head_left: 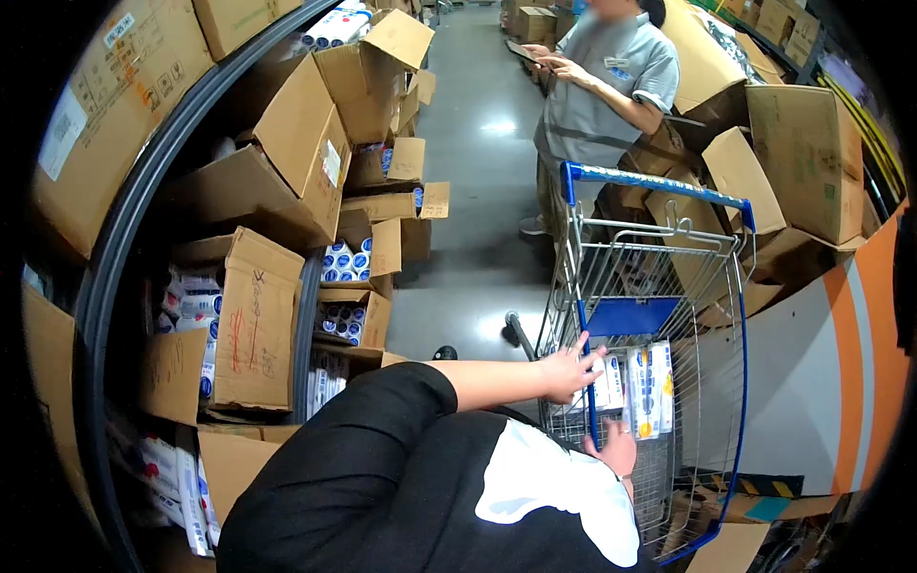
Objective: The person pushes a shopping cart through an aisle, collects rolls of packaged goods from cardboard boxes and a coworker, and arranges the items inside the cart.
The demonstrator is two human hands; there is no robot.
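Note:
My left hand (570,371) reaches across to the near blue side rail of a wire shopping cart (585,286). Its fingers are spread over the rail, beside white packs inside the basket. Lower down, my right hand (616,451) is by the same rail, its thumb apart from the fingers and nothing seen in it. White packs with blue and yellow print (650,390) stand in the cart, just beyond both hands. More white packs (604,382) sit partly hidden behind my left hand.
Open cartons (258,320) of white and blue packs line the shelf at left. A person in a grey shirt (611,95) holds a tablet beyond the cart handle. Stacked cartons (802,158) and an orange-striped panel (812,382) stand at right; grey aisle floor (468,162) runs ahead.

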